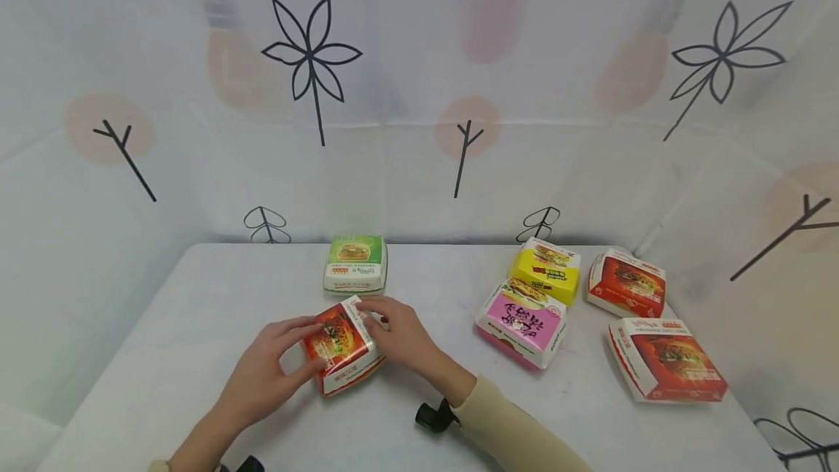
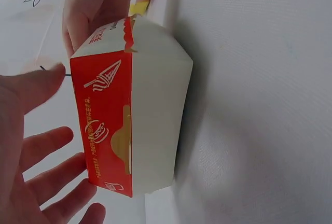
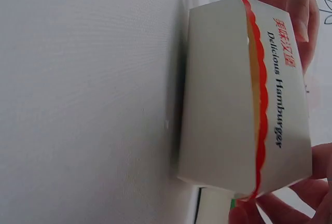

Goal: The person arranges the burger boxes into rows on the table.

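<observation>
A red-and-white hamburger box sits closed on the table, turned at an angle, between both hands. My left hand is at its left side, fingers spread and fairly straight. The left wrist view shows the left thumb apart from the box, with some fingertips at its edge. My right hand holds the box by its far right corner, fingers bent around it. In the right wrist view, the box's side reads "Delicious Hamburger". Just behind it stands a green-and-white hamburger box.
To the right, a pink box touches a yellow box. Two more red boxes, one farther back and one nearer, lie by the right edge of the white table. A patterned cloth rises behind.
</observation>
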